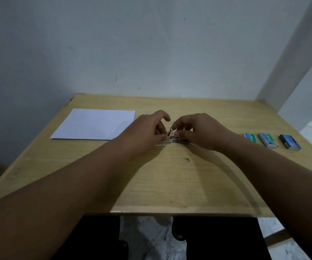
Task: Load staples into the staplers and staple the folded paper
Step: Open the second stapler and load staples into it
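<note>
Both hands (172,131) on stapler (175,138)

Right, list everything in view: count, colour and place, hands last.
table: one, light wood, against the wall.
paper: one white sheet, flat on the table's far left.
stapler: one, metallic, mid-table between the hands, mostly hidden.
staple boxes: three in a row at the table's right; two blue-green, one darker blue and black.
small grey mark: one, on the table nearer the person than the stapler; what it is cannot be told.
wall: pale grey, behind the table.
left hand: fingers pinch the stapler's left end.
right hand: fingers curl on the stapler.
</note>
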